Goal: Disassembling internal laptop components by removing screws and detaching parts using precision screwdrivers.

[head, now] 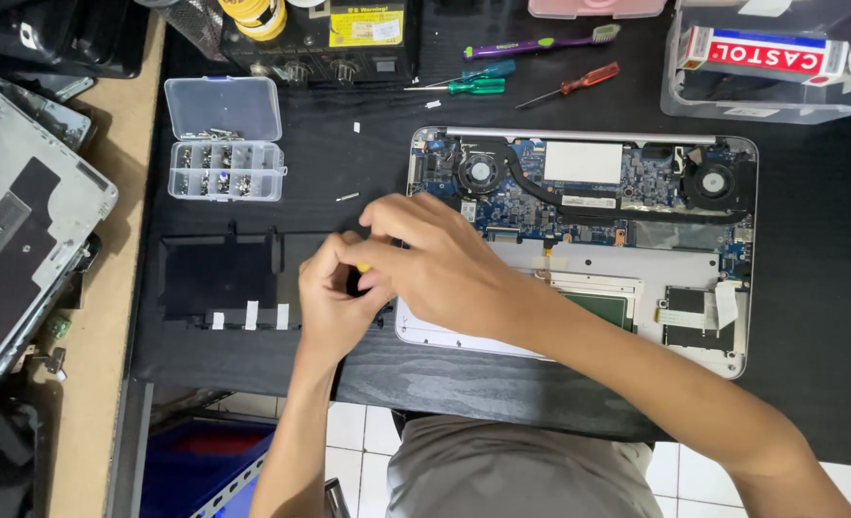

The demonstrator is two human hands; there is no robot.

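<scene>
An opened laptop [637, 240] lies bottom-up on the black table, its blue circuit board, two fans and a heat pipe exposed. My left hand [334, 297] and my right hand [435, 264] meet just left of the laptop's near-left corner. Both close around a small yellow thing [362, 268], mostly hidden by the fingers. A flat black battery pack [219, 278] with white tape strips lies directly left of my hands.
A clear parts box [224, 139] with screws sits open at the back left. Green, blue and red screwdrivers [483, 84] and a purple toothbrush [541, 43] lie behind the laptop. A clear bin [771, 96] stands back right. Laptop covers [23, 211] pile up at the left.
</scene>
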